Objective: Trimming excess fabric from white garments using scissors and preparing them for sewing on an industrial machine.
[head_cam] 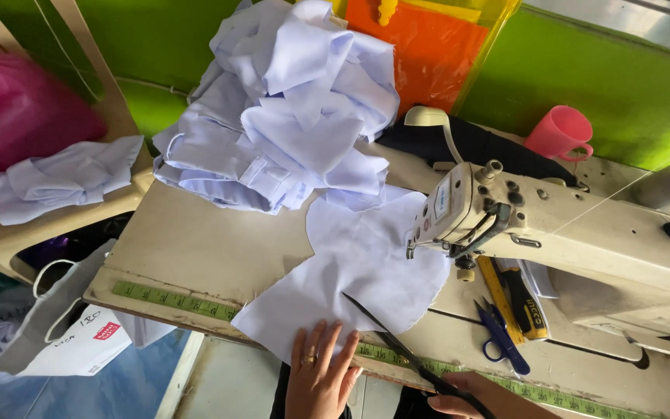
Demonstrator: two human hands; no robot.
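Note:
My left hand (318, 372), with a ring on one finger, lies flat with fingers spread on the near edge of a pale lilac fabric piece (358, 268) spread on the sewing table (195, 248). Low at the frame's bottom, my right hand (481, 397) grips long black scissors (397, 349). Their thin blades point up-left over the fabric's lower part.
A cream sewing machine (568, 233) fills the right side, small blue snips (500, 339) and a yellow-black tool (523, 306) in front of it. A heap of lilac garments (288, 109) sits at the back. A green measuring tape (172, 299) runs along the table edge. A pink cup (560, 133) stands behind.

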